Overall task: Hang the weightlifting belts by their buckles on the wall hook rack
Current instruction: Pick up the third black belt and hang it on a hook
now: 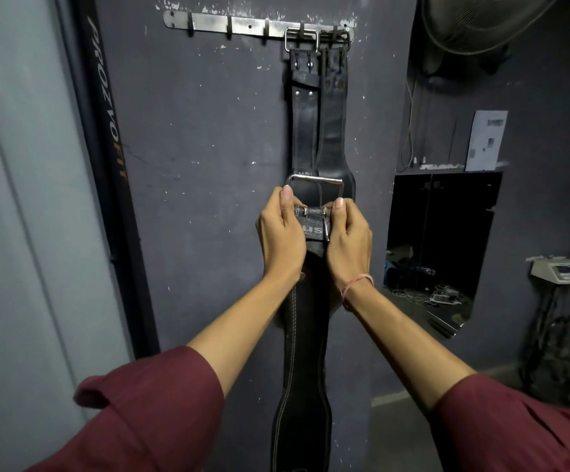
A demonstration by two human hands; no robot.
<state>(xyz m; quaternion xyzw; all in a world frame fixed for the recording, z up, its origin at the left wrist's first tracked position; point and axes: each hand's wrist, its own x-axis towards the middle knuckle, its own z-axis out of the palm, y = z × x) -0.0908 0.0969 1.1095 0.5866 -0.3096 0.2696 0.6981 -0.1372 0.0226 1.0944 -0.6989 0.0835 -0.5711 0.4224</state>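
A metal hook rack [242, 23] is screwed high on the dark wall. Two black leather belts hang from its right-hand hooks by their buckles: one [302, 131] on the left, another [334, 131] beside it. In front of them I hold a third black belt [300, 386] upright, with its strap hanging down between my forearms. My left hand [281, 236] and my right hand [348, 240] both grip its top end just under the steel buckle [314, 181]. The buckle sits well below the rack.
Several hooks on the rack's left part [191, 23] are bare. A grey panel and a black post with lettering [106, 107] stand to the left. To the right are a recess with cables [440, 250], a fan [487, 18] up high and a machine [562, 270].
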